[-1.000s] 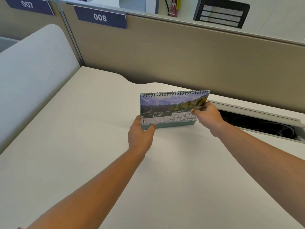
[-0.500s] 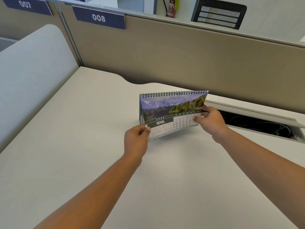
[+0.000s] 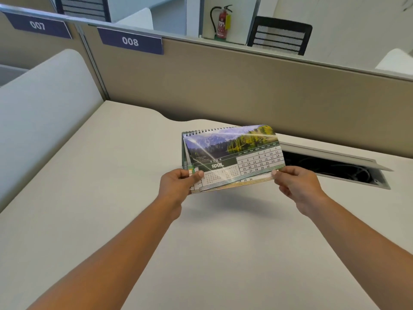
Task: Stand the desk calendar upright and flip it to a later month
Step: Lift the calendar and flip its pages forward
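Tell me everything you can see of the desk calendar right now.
The desk calendar is spiral-bound along its top edge, with glossy pages that catch glare. The top page shows a mountain-and-forest photo above a dark green band reading APRIL 2026 and a date grid. Several pages are lifted together, fanned at the bottom edge. The left hand pinches the lower left corner, the right hand the lower right, above the desk.

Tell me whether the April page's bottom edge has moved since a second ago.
Yes. The April page has swung up and toward the person, off the desk, away from the cable hatch, pinched by both hands.
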Demonstrator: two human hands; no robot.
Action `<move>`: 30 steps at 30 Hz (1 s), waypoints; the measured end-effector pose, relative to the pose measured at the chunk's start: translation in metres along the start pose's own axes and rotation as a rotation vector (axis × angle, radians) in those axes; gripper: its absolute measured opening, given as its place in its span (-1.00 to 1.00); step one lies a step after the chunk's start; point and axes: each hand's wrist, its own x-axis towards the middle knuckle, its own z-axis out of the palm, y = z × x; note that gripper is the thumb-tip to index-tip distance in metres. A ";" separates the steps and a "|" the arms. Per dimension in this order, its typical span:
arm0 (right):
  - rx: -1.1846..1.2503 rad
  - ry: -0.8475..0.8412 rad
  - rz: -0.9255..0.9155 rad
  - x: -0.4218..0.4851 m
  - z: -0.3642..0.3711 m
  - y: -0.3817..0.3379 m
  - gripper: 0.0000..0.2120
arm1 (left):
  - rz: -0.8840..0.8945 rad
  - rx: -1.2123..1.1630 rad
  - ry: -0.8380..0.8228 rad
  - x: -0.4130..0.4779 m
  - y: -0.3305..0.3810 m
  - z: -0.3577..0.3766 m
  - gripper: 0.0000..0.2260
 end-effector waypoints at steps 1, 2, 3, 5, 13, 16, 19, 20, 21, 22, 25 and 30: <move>0.012 0.027 -0.014 -0.002 -0.001 -0.003 -0.84 | -0.003 -0.018 -0.006 -0.001 0.001 0.001 -0.81; 0.025 0.052 -0.026 -0.003 -0.002 -0.006 -0.86 | -0.003 -0.037 -0.012 -0.002 0.002 0.001 -0.80; 0.037 0.069 -0.039 -0.005 -0.003 -0.010 -0.88 | -0.004 -0.051 -0.021 -0.003 0.003 0.001 -0.80; 0.053 0.082 -0.075 -0.010 -0.004 -0.018 -0.91 | -0.003 -0.060 -0.044 -0.004 0.005 0.001 -0.80; 0.214 -0.034 0.012 -0.024 -0.002 -0.057 -0.95 | -0.066 -0.040 -0.055 -0.010 0.006 -0.003 -0.68; 0.322 -0.052 0.076 -0.027 0.002 -0.074 -0.99 | -0.097 -0.059 -0.022 -0.010 0.007 -0.005 -0.62; 0.401 -0.057 0.108 -0.026 0.008 -0.092 -0.96 | -0.072 -0.017 -0.041 -0.011 0.006 -0.006 -0.68; 0.429 -0.058 0.113 -0.025 0.010 -0.099 -0.95 | -0.062 -0.007 -0.048 -0.010 0.005 -0.006 -0.70; 0.451 -0.058 0.116 -0.024 0.012 -0.105 -0.95 | -0.058 -0.001 -0.052 -0.010 0.004 -0.006 -0.72; 0.468 -0.056 0.115 -0.023 0.015 -0.110 -0.94 | -0.058 0.006 -0.052 -0.009 0.003 -0.006 -0.75; 0.489 -0.047 0.104 -0.018 0.021 -0.125 -0.91 | -0.060 0.021 -0.021 -0.007 0.001 -0.004 -0.81; 0.493 -0.061 0.121 -0.009 0.030 -0.139 -0.89 | -0.016 0.041 0.003 -0.004 0.002 -0.005 -0.87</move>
